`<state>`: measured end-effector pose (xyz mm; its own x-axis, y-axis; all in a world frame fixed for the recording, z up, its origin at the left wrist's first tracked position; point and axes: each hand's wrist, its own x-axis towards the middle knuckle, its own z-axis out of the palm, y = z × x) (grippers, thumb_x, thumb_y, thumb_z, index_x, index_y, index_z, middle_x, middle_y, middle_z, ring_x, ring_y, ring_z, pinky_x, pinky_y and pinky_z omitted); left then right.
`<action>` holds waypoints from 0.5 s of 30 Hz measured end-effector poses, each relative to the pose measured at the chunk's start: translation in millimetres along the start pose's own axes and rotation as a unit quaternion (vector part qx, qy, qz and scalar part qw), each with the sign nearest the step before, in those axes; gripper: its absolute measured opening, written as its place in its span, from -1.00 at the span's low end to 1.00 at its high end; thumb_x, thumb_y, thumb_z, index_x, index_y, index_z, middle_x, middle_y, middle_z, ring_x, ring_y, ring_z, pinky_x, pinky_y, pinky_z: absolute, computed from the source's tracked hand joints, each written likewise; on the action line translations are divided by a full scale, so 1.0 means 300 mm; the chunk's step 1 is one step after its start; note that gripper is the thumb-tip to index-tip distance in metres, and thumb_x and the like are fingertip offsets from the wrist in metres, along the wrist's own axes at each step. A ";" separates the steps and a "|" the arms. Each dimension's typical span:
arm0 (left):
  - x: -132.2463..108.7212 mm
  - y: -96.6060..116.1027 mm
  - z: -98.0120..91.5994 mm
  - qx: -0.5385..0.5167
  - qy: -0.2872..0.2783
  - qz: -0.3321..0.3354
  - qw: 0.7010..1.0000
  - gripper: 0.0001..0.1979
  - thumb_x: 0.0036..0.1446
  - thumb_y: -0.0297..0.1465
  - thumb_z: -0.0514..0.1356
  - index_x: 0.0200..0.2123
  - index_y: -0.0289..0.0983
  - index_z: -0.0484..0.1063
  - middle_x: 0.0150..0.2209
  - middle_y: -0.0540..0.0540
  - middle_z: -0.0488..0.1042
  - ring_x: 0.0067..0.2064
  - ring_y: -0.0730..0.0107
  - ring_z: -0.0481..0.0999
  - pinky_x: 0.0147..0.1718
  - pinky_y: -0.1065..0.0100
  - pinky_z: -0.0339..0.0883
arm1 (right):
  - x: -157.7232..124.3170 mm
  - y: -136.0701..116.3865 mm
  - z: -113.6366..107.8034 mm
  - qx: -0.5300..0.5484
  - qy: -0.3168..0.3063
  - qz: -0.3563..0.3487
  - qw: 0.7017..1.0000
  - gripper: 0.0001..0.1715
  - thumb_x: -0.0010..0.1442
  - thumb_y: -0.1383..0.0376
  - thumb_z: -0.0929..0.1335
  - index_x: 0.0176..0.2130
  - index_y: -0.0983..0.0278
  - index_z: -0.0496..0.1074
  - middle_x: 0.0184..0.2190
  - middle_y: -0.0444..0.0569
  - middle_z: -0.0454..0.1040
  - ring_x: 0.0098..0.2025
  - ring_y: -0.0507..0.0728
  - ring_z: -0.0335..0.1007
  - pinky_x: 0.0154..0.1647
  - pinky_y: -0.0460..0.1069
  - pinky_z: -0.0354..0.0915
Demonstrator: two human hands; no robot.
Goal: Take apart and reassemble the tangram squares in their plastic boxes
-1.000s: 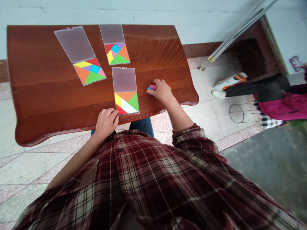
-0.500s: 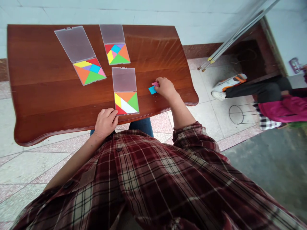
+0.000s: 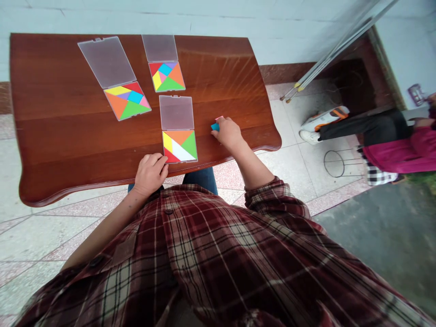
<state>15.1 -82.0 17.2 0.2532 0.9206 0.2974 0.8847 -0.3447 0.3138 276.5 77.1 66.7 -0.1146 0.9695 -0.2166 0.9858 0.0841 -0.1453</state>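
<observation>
A small tangram tray (image 3: 180,146) lies near the table's front edge, with yellow, orange, green and red pieces in it and a white bare gap in the middle. Its clear lid (image 3: 176,112) lies open behind it. My left hand (image 3: 150,173) rests curled at the tray's front left corner, fingertips touching the red piece. My right hand (image 3: 227,132) is to the tray's right, fingers curled down on a blue piece (image 3: 215,127). A pink piece (image 3: 219,118) peeks out just behind the hand.
Two more filled tangram trays (image 3: 127,101) (image 3: 167,76) with open lids lie farther back on the brown wooden table (image 3: 68,136). Another person's legs and shoes (image 3: 325,119) are on the floor at the right, beside a wire stand (image 3: 336,162) and metal poles (image 3: 327,59).
My right hand shifted slightly left and forward, and now covers most of the blue and pink pieces. My left hand has stayed put.
</observation>
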 end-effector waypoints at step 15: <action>-0.002 0.003 0.003 -0.005 -0.002 0.000 1.000 -0.69 0.26 -0.36 0.02 -0.07 -0.33 0.48 -0.11 -0.24 0.49 -0.13 0.14 0.37 -0.10 0.13 0.28 | 0.025 0.050 -0.082 -0.140 -0.069 -0.167 0.973 -0.51 0.16 0.43 0.24 0.09 0.39 0.35 0.10 0.26 0.29 -0.05 0.27 0.40 -0.08 0.11 0.27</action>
<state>16.0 -82.5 16.6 0.2546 0.9211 0.2945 0.8808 -0.3466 0.3225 293.5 91.3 86.6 -0.4313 0.8383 -0.3336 0.8830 0.4681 0.0347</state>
